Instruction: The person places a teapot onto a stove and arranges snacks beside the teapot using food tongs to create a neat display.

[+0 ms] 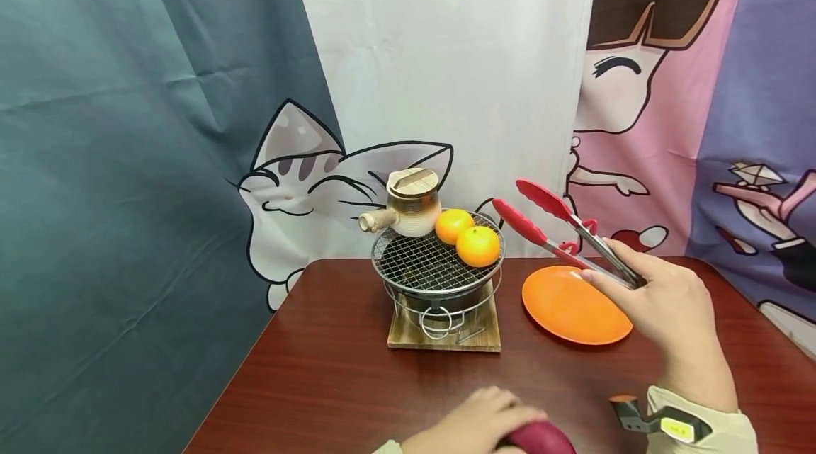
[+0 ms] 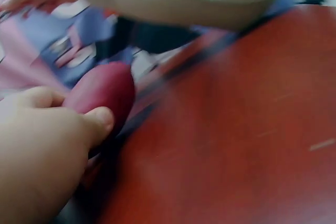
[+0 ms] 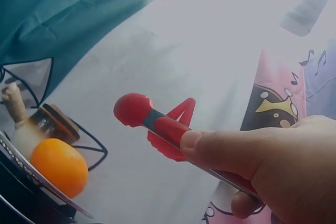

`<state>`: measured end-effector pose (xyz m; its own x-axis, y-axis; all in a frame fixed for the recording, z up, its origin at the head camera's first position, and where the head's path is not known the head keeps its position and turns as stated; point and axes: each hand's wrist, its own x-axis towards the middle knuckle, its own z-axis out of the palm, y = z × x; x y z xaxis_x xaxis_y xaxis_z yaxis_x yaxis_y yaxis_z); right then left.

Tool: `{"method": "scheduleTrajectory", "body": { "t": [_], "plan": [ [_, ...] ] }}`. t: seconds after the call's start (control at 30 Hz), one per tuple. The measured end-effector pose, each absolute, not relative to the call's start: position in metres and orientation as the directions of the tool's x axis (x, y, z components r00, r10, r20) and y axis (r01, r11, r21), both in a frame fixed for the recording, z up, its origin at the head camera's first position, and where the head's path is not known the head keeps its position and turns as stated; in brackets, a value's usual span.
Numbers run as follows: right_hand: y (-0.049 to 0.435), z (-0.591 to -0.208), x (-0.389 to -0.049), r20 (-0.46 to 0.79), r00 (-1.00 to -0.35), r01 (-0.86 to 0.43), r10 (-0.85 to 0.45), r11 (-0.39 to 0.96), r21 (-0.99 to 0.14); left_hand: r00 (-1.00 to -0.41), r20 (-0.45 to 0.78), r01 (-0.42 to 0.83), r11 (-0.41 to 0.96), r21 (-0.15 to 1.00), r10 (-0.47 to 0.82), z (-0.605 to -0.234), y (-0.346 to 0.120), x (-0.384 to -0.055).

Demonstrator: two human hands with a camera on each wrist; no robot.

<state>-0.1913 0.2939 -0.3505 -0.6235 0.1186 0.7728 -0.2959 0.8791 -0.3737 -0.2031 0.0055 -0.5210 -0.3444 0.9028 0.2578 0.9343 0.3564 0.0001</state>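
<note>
At the front edge of the head view, my left hand (image 1: 474,422) grips a smooth, oblong purple-red thing that looks like a sweet potato (image 1: 542,438). The left wrist view shows the thumb (image 2: 102,119) along its side and its rounded end (image 2: 107,85) sticking out past the fingers. My right hand (image 1: 669,298) holds metal tongs (image 1: 602,245) with red tips, raised above the orange plate (image 1: 576,305). The tips are spread apart with nothing between them, pointing toward the grill. Two oranges (image 1: 478,246) sit on the right of the round wire grill (image 1: 414,263).
A small pot (image 1: 414,217) with a wooden lid and side handle stands at the grill's back left. Under the grill is a square wooden board (image 1: 443,337) on the dark red table (image 1: 306,369). A cartoon-printed curtain (image 1: 459,71) hangs behind the table.
</note>
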Motion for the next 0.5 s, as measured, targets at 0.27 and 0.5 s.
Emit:
{"method": "scheduleTrajectory", "body": {
  "t": [0.27,0.5],
  "plan": [
    [0.304,-0.349,-0.185,0.748,-0.650,-0.265,0.136,0.882,-0.390,-0.515,0.449,0.840,0.535,0.093,0.730,-0.528,0.003,-0.218],
    [0.323,-0.350,-0.176,0.675,-0.731,-0.226,0.095,0.900,-0.371,-0.626,0.415,0.770,0.608,0.194,0.660,-0.532,-0.011,-0.218]
  ]
}}
